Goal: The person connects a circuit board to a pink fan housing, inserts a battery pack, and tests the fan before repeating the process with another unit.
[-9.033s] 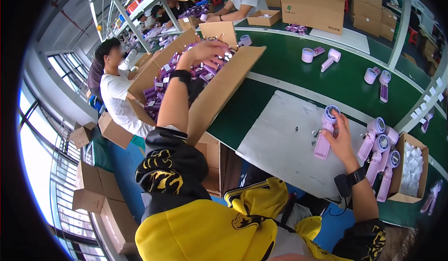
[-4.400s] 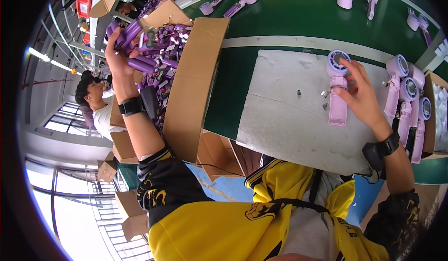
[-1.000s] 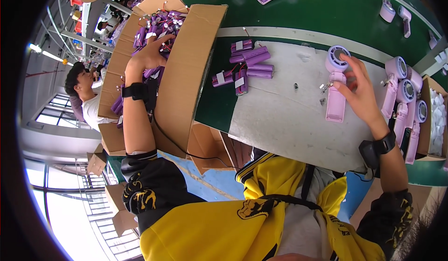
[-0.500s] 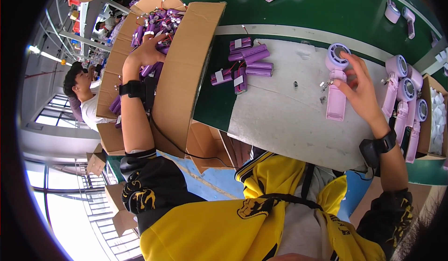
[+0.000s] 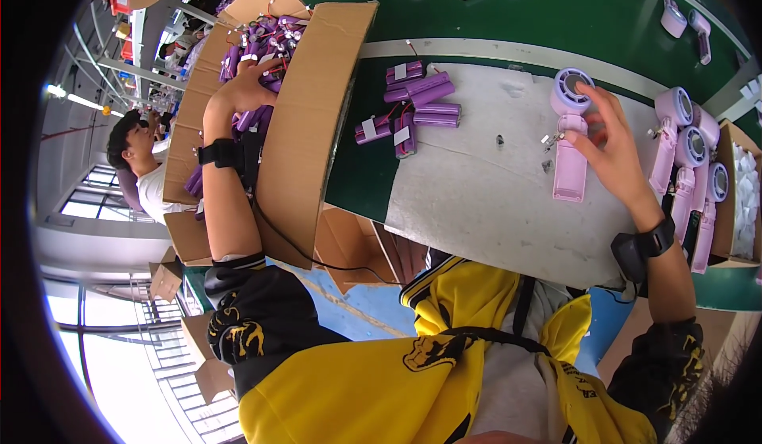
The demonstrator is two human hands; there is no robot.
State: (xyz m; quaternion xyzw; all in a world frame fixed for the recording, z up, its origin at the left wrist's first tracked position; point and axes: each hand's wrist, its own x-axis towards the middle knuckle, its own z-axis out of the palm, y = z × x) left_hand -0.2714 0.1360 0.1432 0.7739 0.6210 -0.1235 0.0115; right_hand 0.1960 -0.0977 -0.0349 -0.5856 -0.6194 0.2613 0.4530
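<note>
Right hand point(image 5: 614, 147): fingers spread, tips touching pink fan point(image 5: 569, 165) near grey mat point(image 5: 468, 194)'s far-right corner. Left hand point(image 5: 240, 95): inside carton point(image 5: 311, 138), grip hidden. Purple packs point(image 5: 429, 92) straddle mat's far-left corner; a knock could roll them.

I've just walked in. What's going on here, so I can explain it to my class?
A person's left hand reaches into a cardboard box of purple cylinder packs; its grip is unclear. The right hand touches a pink handheld fan lying open-handled on a grey mat. More purple packs lie by the mat's left edge; further fans lie to the right.
</note>
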